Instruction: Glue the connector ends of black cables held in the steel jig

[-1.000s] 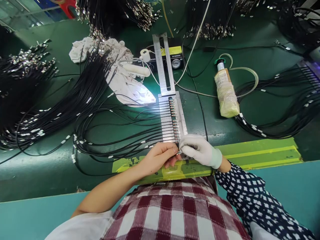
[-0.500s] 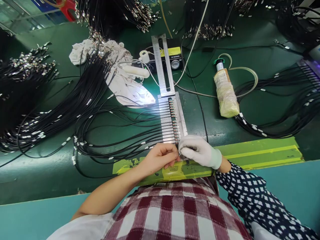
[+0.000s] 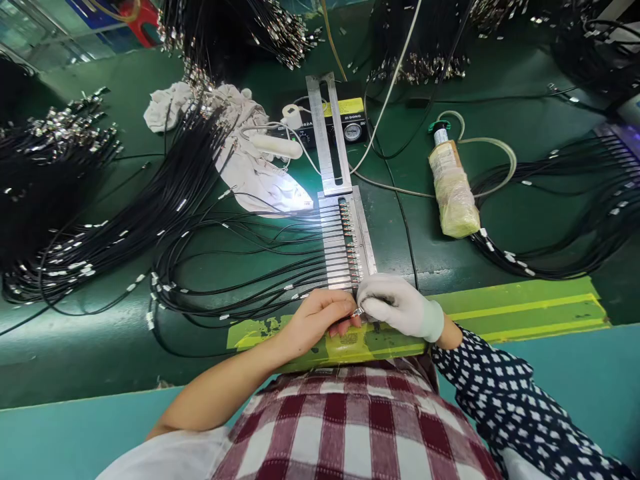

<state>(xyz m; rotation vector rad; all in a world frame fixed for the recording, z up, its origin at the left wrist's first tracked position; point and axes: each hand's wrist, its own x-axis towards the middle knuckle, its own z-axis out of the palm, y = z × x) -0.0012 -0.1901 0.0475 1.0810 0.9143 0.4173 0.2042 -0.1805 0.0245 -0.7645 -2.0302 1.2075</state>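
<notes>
Both hands pinch one small metal connector (image 3: 357,311), bare left hand (image 3: 314,319) and gloved right hand (image 3: 395,304), at the slotted fixture (image 3: 349,240) end; slip risks dislodging seated cable ends (image 3: 350,257).

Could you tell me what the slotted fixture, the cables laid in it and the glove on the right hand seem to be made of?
The slotted fixture looks like bare brushed metal: grey, flat, reflecting the lamp. The cables appear sheathed in matte black rubber or plastic, with small shiny metal ends. The glove on the right hand seems thin white knit fabric, though the weave is too fine to confirm.
</notes>
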